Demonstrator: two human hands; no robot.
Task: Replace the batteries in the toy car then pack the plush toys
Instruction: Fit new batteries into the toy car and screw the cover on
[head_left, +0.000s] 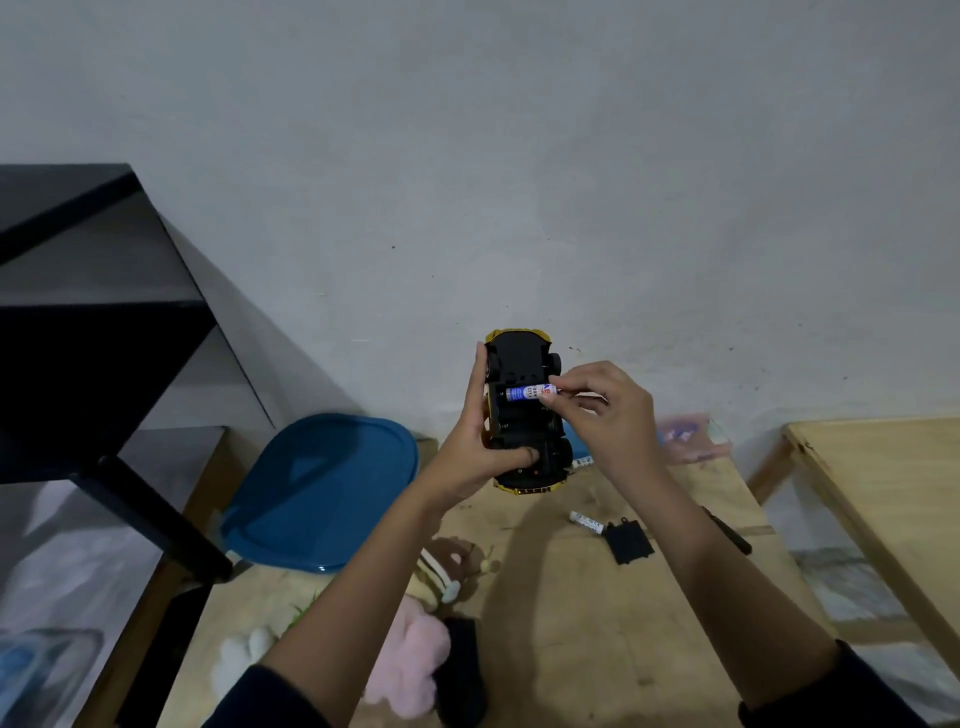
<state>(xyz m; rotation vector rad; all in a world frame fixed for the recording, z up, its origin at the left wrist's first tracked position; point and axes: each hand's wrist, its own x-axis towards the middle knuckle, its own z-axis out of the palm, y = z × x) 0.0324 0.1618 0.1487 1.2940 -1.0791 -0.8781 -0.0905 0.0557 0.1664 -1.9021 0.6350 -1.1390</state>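
Toy car (522, 358) is held up above the worktop (571, 623), black underside toward the camera, with yellow body edge showing at both ends.

Left hand (475, 447): fingers wrap along the car's left side, and the thumb presses across the underside near the lower wheels. It grasps the car.

Right hand (610, 415): thumb and forefinger pinch the white end of a blue-and-white battery (522, 393). The battery lies crosswise at the open compartment in the underside. Whether it is fully seated, cannot tell.

On the worktop below the right hand:
- a loose battery (587, 522), just beside a black cover (627, 543)
- a dark pen-like tool (727, 531) to the right of these

Plush toys (418, 649), pink and white, lie at the near left of the worktop, partly hidden by the left forearm. A blue lid (322, 488) sits at the far left corner. A wooden table (883, 493) stands apart on the right.
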